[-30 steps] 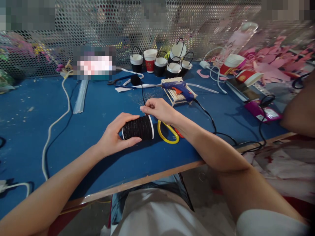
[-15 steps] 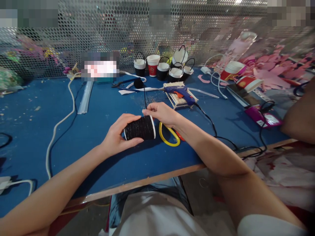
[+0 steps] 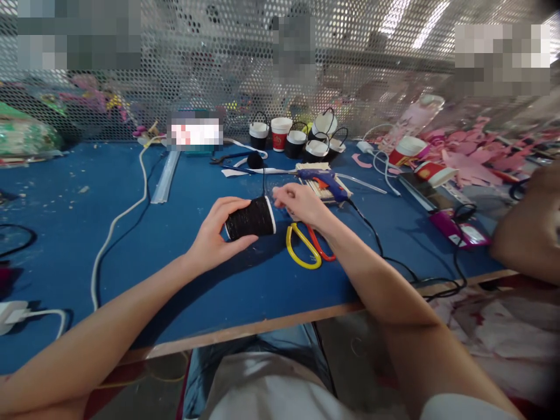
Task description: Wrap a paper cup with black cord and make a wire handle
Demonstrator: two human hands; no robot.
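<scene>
Writing on the red cups was too small for us to read. Our left hand clasped the black-wrapped cup sideways, while our right hand pinched black cord at its rim.

Paper cup wrapped in black cord, lying on its side above the blue table, white rim facing right, gripped from the left. Thin black cord strand running taut from the rim toward a small black cord ball farther back.

Glue gun, scissors, cups
</scene>
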